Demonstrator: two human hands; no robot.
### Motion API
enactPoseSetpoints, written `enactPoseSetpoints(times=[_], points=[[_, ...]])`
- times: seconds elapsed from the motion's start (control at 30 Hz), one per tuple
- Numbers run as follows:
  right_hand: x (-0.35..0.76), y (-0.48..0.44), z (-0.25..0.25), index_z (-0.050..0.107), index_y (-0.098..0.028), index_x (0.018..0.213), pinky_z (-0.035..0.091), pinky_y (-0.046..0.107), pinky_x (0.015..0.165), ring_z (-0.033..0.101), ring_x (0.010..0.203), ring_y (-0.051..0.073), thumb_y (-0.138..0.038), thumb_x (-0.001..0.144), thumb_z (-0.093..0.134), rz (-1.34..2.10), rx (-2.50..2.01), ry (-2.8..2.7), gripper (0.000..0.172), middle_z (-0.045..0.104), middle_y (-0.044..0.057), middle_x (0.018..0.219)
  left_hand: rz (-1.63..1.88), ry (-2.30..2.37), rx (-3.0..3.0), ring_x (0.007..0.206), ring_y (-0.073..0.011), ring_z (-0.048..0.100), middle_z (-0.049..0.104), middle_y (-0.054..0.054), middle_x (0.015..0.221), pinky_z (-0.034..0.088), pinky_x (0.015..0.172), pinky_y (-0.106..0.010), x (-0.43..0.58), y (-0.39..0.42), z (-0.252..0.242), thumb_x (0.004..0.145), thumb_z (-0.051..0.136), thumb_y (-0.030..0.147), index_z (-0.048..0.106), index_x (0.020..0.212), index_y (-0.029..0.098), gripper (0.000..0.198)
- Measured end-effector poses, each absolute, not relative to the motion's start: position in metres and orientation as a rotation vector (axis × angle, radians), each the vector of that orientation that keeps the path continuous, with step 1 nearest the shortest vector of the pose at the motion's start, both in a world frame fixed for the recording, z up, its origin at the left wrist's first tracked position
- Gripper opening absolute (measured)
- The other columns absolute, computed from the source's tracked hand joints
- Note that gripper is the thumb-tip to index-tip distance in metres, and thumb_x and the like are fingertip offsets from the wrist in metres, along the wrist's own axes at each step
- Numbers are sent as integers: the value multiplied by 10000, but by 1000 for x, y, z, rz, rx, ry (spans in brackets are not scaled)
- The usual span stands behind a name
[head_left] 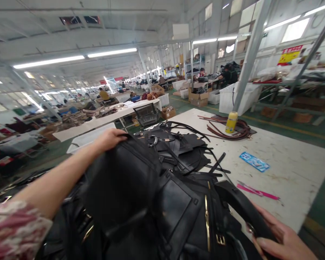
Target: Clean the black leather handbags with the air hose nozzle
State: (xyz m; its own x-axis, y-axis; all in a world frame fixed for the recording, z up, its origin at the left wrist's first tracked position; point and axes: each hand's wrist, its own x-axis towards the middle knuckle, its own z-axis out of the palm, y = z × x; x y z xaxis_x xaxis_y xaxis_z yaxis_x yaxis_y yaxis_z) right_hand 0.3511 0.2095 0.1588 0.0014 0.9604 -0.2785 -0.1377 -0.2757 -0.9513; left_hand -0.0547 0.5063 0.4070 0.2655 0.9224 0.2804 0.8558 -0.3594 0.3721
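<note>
A black leather bag point(124, 184) fills the lower middle of the view, partly blurred. My left hand point(112, 139) is closed on its upper edge and lifts that side. At the lower right, my right hand point(284, 234) wraps around a thick black bag handle point(243, 202). Between the hands lies a black panel with a stitched pocket point(176, 206), a gold zipper point(207, 220) and a gold buckle point(220, 239). Whether the handle and the lifted piece belong to one bag I cannot tell. Beyond them, black leather parts and straps point(178, 148) are heaped on the white table.
On the white table point(295, 159) are a yellow bottle point(231, 122), coiled brown straps point(216, 131), a blue packet point(254, 161) and a pink-handled tool point(257, 190). More black bags point(73, 224) are piled at the lower left. A slanted metal post point(250, 54) stands behind. People sit working farther off.
</note>
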Motion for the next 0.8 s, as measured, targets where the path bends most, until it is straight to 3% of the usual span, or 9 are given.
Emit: enactPoseSetpoints(times=[0.03, 0.1, 0.17, 0.23, 0.33, 0.4, 0.5, 0.63, 0.8], points=[[352, 204, 154, 136, -137, 1374, 498, 329, 780, 540, 989, 320, -397, 634, 665, 1439, -1346, -934, 946, 535, 113, 1193, 638, 1781, 2431, 953, -255, 523, 618, 22, 694, 304, 848, -448, -74, 519, 427, 740, 191, 378, 612, 808, -44, 600], [349, 195, 145, 195, -130, 1363, 461, 306, 861, 443, 1122, 313, -383, 626, 675, 1388, -1403, -921, 915, 454, 100, 1279, 682, 2029, 2486, 1079, -421, 354, 602, -59, 988, 220, 833, -575, -109, 537, 453, 686, 246, 469, 586, 907, -32, 644], [341, 188, 141, 231, -127, 1353, 400, 291, 937, 357, 1196, 293, -365, 628, 675, 1353, -1437, -926, 883, 401, 88, 1320, 770, 2218, 2517, 1120, -499, 153, 438, -131, 1223, 107, 801, -630, -129, 545, 448, 709, 170, 439, 512, 1014, -52, 672], [330, 184, 139, 239, -130, 1351, 366, 294, 968, 322, 1219, 285, -340, 639, 663, 1352, -1432, -931, 854, 404, 86, 1318, 827, 2228, 2545, 1157, -477, 115, 387, -152, 1270, 85, 821, -620, -124, 534, 406, 740, 191, 391, 487, 1059, -31, 606], [312, 187, 141, 246, -135, 1349, 440, 299, 890, 441, 1128, 289, -287, 646, 637, 1387, -1393, -909, 819, 484, 96, 1247, 840, 1704, 2438, 1147, -358, 401, 573, -149, 1114, 263, 933, -527, -73, 471, 291, 652, 535, 361, 595, 992, 130, 415], [302, 193, 143, 207, -139, 1359, 528, 301, 669, 608, 829, 256, -275, 632, 622, 1466, -1368, -881, 848, 550, 109, 1155, 751, 1469, 2294, 1091, -324, 479, 595, -148, 1095, 324, 938, -505, -28, 404, 205, 637, 596, 304, 615, 999, 200, 378], [290, 210, 143, 169, -177, 1366, 455, 243, 379, 546, 455, 133, -251, 620, 595, 1594, -1371, -870, 862, 610, 79, 1007, 546, 1321, 2218, 1178, -360, 374, 475, -116, 1258, 256, 966, -579, 21, 305, 109, 625, 635, 286, 529, 1141, 265, 528], [279, 245, 135, 223, -173, 1346, 422, 196, 341, 524, 407, 111, -169, 604, 551, 1694, -1399, -992, 811, 639, 4, 724, 379, 1399, 2212, 1267, -331, 210, 271, -78, 1387, 154, 1025, -557, 35, 242, 61, 675, 588, 316, 314, 1294, 259, 679], [262, 301, 115, 341, -144, 1296, 402, 202, 307, 532, 358, 139, -148, 527, 570, 1759, -1334, -1088, 802, 623, -19, 585, 238, 1592, 2393, 1245, -257, 297, 339, -40, 1368, 267, 1014, -475, 35, 245, 60, 714, 512, 239, 334, 1283, 257, 596]])
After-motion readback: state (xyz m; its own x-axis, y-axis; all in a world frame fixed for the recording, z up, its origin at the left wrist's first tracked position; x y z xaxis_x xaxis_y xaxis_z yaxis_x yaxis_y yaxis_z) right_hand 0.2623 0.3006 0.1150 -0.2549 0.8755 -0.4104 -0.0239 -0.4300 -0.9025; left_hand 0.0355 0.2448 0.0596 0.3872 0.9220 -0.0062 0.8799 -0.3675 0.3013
